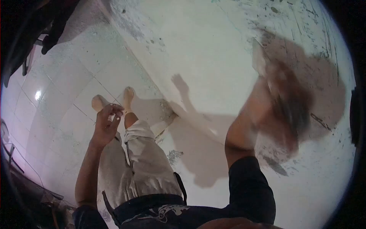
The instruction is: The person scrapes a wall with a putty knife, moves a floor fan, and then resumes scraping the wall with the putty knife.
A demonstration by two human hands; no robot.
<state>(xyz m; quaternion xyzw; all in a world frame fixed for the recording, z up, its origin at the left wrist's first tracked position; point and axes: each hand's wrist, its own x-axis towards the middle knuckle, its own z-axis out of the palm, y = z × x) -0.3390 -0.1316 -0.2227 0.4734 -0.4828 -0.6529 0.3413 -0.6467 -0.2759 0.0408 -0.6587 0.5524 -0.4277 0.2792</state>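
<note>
My right hand (pixel 284 95) is smeared by motion against the wall at the right, with its fingers closed. A pale flat-bladed scraper (pixel 259 57) sticks out beyond it, its edge against or close to the wall surface. The grip on its handle is blurred. Around that hand the whitish wall (pixel 206 45) carries dark scuffs and patchy marks. My left hand (pixel 108 124) hangs in the air above my feet, fingers loosely curved and thumb apart, holding nothing that I can see. White specks show on its fingertips.
Pale floor tiles (pixel 61 82) with scattered crumbs run along the wall's foot at the left. My bare feet (pixel 129 97) stand near the wall corner. Dark objects (pixel 57 26) occupy the upper left, and a thin cable (pixel 30 166) lies at the lower left.
</note>
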